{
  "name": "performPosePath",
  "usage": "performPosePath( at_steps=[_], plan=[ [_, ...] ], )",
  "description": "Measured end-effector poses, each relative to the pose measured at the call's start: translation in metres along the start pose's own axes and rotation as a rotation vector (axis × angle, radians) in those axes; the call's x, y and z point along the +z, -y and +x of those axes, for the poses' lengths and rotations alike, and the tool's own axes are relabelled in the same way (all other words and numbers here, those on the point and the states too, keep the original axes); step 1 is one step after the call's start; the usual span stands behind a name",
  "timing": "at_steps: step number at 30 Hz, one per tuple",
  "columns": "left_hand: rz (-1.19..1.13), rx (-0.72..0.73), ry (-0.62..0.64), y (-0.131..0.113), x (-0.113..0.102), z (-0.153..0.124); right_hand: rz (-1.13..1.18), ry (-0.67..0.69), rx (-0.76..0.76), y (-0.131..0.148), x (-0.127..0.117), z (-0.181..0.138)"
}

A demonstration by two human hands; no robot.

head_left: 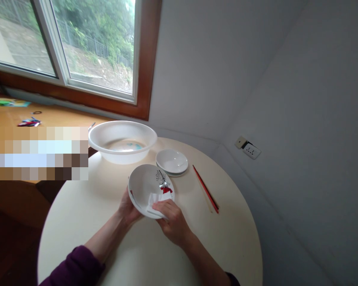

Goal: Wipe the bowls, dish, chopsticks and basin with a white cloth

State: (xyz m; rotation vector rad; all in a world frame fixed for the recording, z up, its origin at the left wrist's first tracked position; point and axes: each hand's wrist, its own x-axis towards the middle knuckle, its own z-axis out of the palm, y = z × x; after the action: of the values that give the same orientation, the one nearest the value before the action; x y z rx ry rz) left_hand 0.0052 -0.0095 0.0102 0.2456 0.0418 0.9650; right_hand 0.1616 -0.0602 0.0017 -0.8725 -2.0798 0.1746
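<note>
A white plate (144,184) with a black and red pattern is held tilted above the round table. My left hand (128,208) grips its lower left rim from underneath, fingers closed on it. My right hand (172,222) presses a white cloth or tissue (155,199) against the plate's lower inside face, fingers closed over the cloth.
A large white plastic basin (121,141) stands at the table's far side. Two small white dishes (172,162) are stacked right of it. Red and dark chopsticks (205,190) lie to the right. The cream round table (232,238) sits in a corner under a window.
</note>
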Motion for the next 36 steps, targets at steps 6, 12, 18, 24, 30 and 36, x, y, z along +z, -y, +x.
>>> performPosePath(
  at_steps=[6,12,18,24,30,36],
  plan=[
    [0.127,-0.130,0.290,0.000,-0.006,-0.003,0.028,-0.105,-0.035,0.007,0.000,0.002],
    [0.177,-0.121,0.314,-0.001,-0.015,-0.002,0.035,-0.124,-0.028,0.011,0.001,0.002],
    [0.132,-0.035,0.112,0.002,-0.006,0.002,0.026,-0.134,-0.002,0.007,0.003,0.002],
    [0.141,0.031,-0.171,0.002,-0.003,0.001,-0.023,-0.089,-0.038,0.004,0.006,0.000],
    [0.149,0.014,-0.178,-0.001,-0.014,0.004,-0.093,-0.033,-0.040,-0.002,0.007,-0.003],
    [0.142,0.038,-0.167,-0.002,-0.022,0.005,-0.140,-0.045,-0.054,-0.001,0.009,-0.003]
  ],
)
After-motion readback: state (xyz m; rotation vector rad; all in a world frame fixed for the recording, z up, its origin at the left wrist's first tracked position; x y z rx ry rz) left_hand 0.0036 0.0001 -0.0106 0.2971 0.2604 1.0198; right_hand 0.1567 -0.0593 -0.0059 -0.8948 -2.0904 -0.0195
